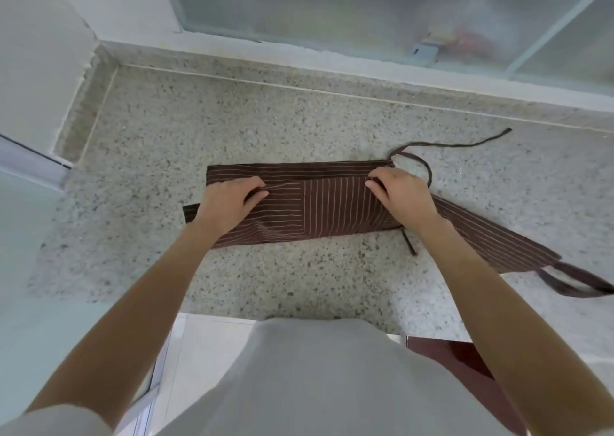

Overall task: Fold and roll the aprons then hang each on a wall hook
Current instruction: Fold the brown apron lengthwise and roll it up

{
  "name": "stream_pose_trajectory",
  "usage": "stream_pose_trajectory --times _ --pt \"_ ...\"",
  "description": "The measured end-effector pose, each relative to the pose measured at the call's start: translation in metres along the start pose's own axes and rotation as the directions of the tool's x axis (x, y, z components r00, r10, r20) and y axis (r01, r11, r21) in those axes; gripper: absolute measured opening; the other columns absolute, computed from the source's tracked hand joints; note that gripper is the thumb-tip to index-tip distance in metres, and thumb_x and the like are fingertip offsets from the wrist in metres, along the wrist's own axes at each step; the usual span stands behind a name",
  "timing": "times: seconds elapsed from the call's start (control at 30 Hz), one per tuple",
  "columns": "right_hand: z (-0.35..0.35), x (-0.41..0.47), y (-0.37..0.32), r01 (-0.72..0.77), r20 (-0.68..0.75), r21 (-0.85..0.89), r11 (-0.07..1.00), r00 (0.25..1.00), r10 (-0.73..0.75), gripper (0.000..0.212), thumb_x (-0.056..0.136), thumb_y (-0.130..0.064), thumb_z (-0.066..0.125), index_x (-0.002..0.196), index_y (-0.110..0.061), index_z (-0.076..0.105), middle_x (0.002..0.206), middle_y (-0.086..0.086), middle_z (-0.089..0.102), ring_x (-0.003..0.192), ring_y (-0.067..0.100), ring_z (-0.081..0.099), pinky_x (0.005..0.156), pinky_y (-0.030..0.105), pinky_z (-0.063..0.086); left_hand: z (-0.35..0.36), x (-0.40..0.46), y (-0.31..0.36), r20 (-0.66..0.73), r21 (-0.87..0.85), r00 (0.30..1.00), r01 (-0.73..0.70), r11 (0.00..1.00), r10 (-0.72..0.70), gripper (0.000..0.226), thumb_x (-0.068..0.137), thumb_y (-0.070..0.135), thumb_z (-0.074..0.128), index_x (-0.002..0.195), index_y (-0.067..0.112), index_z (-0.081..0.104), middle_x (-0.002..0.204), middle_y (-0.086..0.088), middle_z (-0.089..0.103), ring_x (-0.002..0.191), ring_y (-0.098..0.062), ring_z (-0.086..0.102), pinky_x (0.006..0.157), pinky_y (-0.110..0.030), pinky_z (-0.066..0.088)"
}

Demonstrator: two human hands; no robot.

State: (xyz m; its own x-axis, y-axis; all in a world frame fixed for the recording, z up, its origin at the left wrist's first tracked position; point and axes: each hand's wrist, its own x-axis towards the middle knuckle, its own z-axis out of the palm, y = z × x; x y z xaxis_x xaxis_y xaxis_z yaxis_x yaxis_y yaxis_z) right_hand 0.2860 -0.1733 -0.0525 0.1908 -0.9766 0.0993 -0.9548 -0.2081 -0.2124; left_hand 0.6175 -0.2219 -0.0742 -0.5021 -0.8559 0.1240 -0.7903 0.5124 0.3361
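Both hands, left (229, 199) and right (400, 193), pinch folded striped apron (332, 206); right corner hidden under wrist.

- One head-worn wide-angle view, looking forward and steeply down over the person's chest and both forearms.
- It faces the speckled tabletop (282, 130) closely, frosted window (332, 7) beyond.
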Motion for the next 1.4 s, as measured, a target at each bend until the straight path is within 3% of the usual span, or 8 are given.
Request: stream_pose_trajectory --times 0.17,0.37,0.67,0.77,0.9,1.07,1.23,1.4 --pt "0.021 0.051 0.020 -0.090 0.202 -0.010 0.996 0.975 0.090 0.021 0.097 -0.017 0.044 0.108 -0.004 0.056 0.104 0.015 0.059 0.097 0.031 0.053 0.080 0.038 0.042 0.013 0.043 -0.022 0.177 0.156 0.956 0.209 0.965 -0.235 0.026 0.098 0.032 0.041 0.115 0.022 0.059 0.104 -0.002 0.067 0.091 -0.024 0.063 0.068 -0.034 0.048" --pt "0.044 0.082 0.026 -0.188 0.375 -0.095 0.977 0.903 0.210 0.028 0.100 -0.024 0.037 0.118 -0.008 0.051 0.116 0.011 0.057 0.099 0.030 0.055 0.080 0.037 0.038 0.031 0.060 -0.036 0.252 0.169 0.908 0.300 0.939 -0.335 0.026 0.099 0.030 0.041 0.114 0.020 0.059 0.106 -0.004 0.066 0.093 -0.025 0.062 0.070 -0.035 0.047" --pt "0.068 0.086 0.026 -0.287 0.278 -0.140 0.948 0.907 0.315 0.020 0.094 -0.022 0.051 0.105 -0.008 0.059 0.109 0.008 0.057 0.098 0.027 0.056 0.074 0.036 0.045 0.041 0.063 -0.052 0.196 0.189 0.905 0.342 0.921 -0.376 0.026 0.097 0.037 0.044 0.114 0.031 0.063 0.099 0.001 0.071 0.085 -0.022 0.066 0.064 -0.031 0.046" --pt "0.071 0.083 0.024 -0.297 0.240 -0.140 0.944 0.915 0.324 0.020 0.093 -0.021 0.052 0.105 -0.007 0.059 0.110 0.009 0.056 0.100 0.027 0.055 0.074 0.036 0.045 0.043 0.066 -0.051 0.203 0.160 0.894 0.373 0.914 -0.400 0.023 0.095 0.032 0.050 0.114 0.025 0.061 0.107 0.001 0.066 0.095 -0.022 0.062 0.071 -0.034 0.047" --pt "0.071 0.075 0.025 -0.291 0.238 -0.073 0.954 0.924 0.300 0.022 0.093 -0.020 0.053 0.110 -0.007 0.057 0.111 0.011 0.057 0.104 0.030 0.053 0.083 0.038 0.043 0.049 0.076 -0.029 0.194 0.160 0.941 0.248 0.956 -0.277 0.041 0.087 0.006 0.053 0.124 0.022 0.054 0.127 -0.003 0.053 0.121 -0.025 0.044 0.103 -0.040 0.032" --pt "0.065 0.031 0.025 -0.323 0.215 0.054 0.945 0.928 0.305 0.037 0.091 -0.020 0.056 0.126 -0.009 0.052 0.134 0.014 0.048 0.126 0.033 0.042 0.106 0.046 0.032 0.070 0.086 0.052 0.319 -0.030 0.946 -0.049 0.998 0.056 0.046 0.093 0.037 0.049 0.135 0.019 0.044 0.137 -0.004 0.046 0.127 -0.024 0.040 0.104 -0.039 0.031" --pt "0.059 -0.040 0.031 -0.507 0.120 -0.015 0.862 0.855 0.505 0.048 0.094 -0.040 0.035 0.127 -0.011 0.055 0.137 0.017 0.048 0.133 0.038 0.036 0.109 0.053 0.024 0.109 0.092 0.119 0.624 0.020 0.780 0.022 1.000 -0.030 0.074 0.094 0.059 0.030 0.150 0.021 0.002 0.158 0.007 -0.003 0.144 -0.014 -0.005 0.115 -0.051 0.004" --pt "0.052 -0.096 0.052 -0.546 0.148 -0.076 0.834 0.821 0.551 0.055 0.096 -0.048 0.022 0.128 -0.019 0.056 0.140 0.019 0.045 0.135 0.043 0.031 0.110 0.056 0.018 0.113 0.088 0.131 0.668 0.091 0.744 -0.048 0.995 -0.025 0.084 0.091 0.055 0.044 0.149 0.023 -0.006 0.156 0.009 -0.015 0.143 -0.014 -0.014 0.114 -0.056 0.003"
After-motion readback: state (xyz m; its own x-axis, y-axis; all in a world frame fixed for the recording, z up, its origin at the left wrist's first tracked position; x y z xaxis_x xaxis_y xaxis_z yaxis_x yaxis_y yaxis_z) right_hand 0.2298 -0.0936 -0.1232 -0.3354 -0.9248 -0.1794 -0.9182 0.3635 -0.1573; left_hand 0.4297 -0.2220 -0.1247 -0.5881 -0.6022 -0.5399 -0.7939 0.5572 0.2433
